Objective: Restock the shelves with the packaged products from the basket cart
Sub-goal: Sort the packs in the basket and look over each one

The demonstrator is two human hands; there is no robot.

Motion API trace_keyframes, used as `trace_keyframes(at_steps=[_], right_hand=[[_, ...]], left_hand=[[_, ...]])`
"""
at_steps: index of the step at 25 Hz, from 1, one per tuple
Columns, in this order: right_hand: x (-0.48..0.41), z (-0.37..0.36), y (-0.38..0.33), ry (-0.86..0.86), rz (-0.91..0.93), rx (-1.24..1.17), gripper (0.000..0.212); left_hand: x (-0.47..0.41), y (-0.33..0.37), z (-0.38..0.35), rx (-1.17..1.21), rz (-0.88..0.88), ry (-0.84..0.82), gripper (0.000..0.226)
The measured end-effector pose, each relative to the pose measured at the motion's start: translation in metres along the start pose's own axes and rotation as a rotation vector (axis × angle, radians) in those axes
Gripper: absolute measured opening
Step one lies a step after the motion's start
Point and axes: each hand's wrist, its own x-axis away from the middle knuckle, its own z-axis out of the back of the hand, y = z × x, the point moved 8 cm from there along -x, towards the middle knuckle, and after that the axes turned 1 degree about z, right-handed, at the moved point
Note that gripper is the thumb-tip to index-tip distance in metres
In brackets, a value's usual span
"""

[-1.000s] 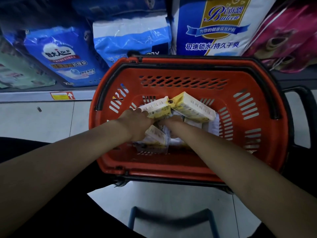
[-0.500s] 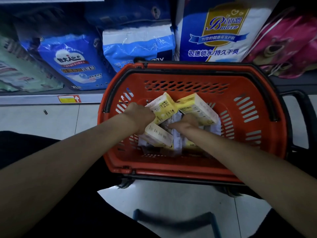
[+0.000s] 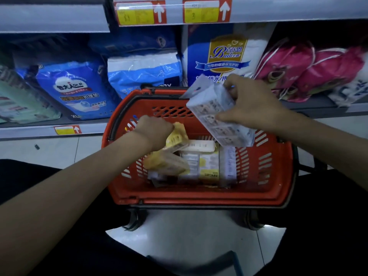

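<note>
An orange basket cart (image 3: 199, 196) stands on the floor in front of the bottom shelf. Several yellow and pale packs (image 3: 207, 166) lie inside it. My right hand (image 3: 251, 104) grips a long pale lilac multi-pack (image 3: 215, 116), lifted above the basket's back right rim and tilted. My left hand (image 3: 153, 130) is down in the basket's left side, fingers curled on a yellow pack (image 3: 177, 138) that leans against the others.
The bottom shelf (image 3: 59, 132) holds big blue and white bags (image 3: 73, 92), a tall blue-and-gold bag (image 3: 225, 54) and pink bags (image 3: 310, 70) on the right. A shelf edge with yellow price tags (image 3: 205, 10) runs overhead. White tiled floor (image 3: 189, 236) lies below the basket.
My right hand has come up out of the basket with the lilac multi-pack, rising toward the back right. My left hand stays low on the yellow pack. The view tilted up, showing the upper shelf edge.
</note>
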Motion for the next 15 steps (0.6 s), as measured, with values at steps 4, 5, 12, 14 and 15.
trace_keyframes(at_steps=[4, 5, 12, 14, 15], right_hand=[[0.008, 0.005, 0.017, 0.094, -0.165, -0.54, 0.051], [0.006, 0.002, 0.018, 0.091, -0.189, -0.616, 0.048], [0.003, -0.001, 0.033, 0.102, -0.316, -0.938, 0.037], [0.003, 0.0, 0.034, 0.123, -0.324, -0.958, 0.037], [0.004, 0.001, 0.031, 0.132, -0.306, -0.973, 0.036]], left_hand=[[-0.004, 0.002, 0.024, 0.695, -0.005, 0.124, 0.025], [-0.002, 0.001, 0.03, 0.984, 0.009, 0.126, 0.029], [0.022, 0.021, 0.069, 1.866, -0.168, 0.008, 0.049], [0.023, 0.027, 0.072, 1.861, -0.217, 0.037, 0.044], [0.023, 0.028, 0.073, 1.87, -0.215, 0.055, 0.043]])
